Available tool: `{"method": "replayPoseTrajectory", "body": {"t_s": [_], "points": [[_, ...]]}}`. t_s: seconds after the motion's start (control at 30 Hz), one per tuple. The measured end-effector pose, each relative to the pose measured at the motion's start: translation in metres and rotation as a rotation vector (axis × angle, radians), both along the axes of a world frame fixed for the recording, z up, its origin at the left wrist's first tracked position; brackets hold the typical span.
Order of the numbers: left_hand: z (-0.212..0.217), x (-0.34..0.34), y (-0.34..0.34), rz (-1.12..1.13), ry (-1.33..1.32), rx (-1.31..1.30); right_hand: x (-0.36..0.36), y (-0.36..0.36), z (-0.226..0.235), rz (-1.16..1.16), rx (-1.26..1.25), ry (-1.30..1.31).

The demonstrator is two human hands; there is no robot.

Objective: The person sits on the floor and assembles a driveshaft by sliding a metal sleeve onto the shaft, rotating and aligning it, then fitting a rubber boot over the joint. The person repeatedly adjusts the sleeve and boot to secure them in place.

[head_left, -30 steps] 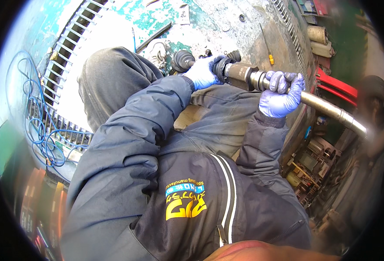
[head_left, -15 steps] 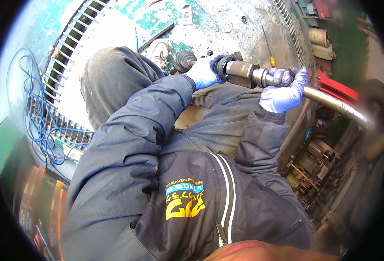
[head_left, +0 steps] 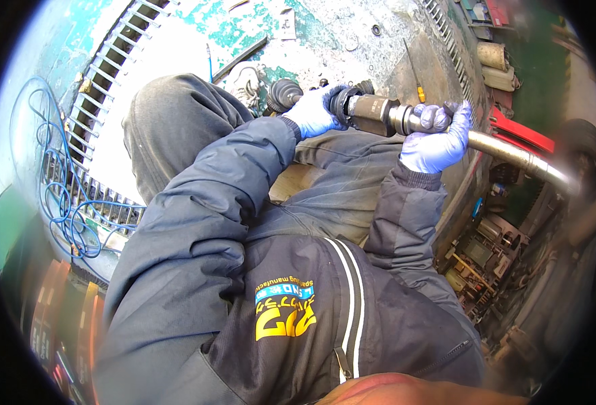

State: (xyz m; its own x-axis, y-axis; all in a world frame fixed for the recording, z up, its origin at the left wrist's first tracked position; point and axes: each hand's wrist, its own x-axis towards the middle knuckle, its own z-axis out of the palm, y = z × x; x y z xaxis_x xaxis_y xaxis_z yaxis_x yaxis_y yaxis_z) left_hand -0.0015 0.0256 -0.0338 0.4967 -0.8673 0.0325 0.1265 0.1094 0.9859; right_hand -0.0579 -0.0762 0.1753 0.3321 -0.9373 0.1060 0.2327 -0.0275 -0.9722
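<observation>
A drive shaft joint with a dark metal housing [head_left: 371, 113] lies across in front of me over my legs. My left hand [head_left: 315, 111], in a pale blue glove, is closed around its left part, next to a black grease-smeared ring. Just beyond that hand shows a ribbed black rubber boot [head_left: 283, 95]. My right hand [head_left: 437, 138], gloved too and dark with grease at the fingers, grips the bright metal shaft to the right of the housing. Past it a long metal bar [head_left: 524, 160] runs off to the right, roughly in line; whether it is one piece with the shaft is hidden.
On the worn floor ahead lie a yellow-handled screwdriver [head_left: 420, 93], a dark flat bar [head_left: 241, 58] and a crumpled whitish cloth [head_left: 247, 82]. Floor grating [head_left: 90, 111] and a coiled blue hose [head_left: 60, 196] are at left. A red metal part [head_left: 522, 131] and cluttered parts stand at right.
Both hands keep their hold on the drive shaft. The view and the right hand have shifted very slightly; little else differs.
</observation>
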Motion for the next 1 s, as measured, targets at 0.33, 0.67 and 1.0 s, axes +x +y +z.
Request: {"method": "replayPoseTrajectory", "body": {"t_s": [0.33, 0.67, 1.0], "points": [[-0.003, -0.004, -0.005, -0.012, -0.126, -0.015, -0.012, 0.002, 0.001, 0.022, -0.013, -0.015], [0.019, -0.006, 0.010, -0.002, -0.154, 0.064, -0.023, 0.004, 0.003, 0.057, 0.017, -0.069], [0.019, -0.011, 0.021, -0.133, -0.086, 0.164, -0.038, 0.018, 0.001, 0.109, -0.048, -0.064]]}}
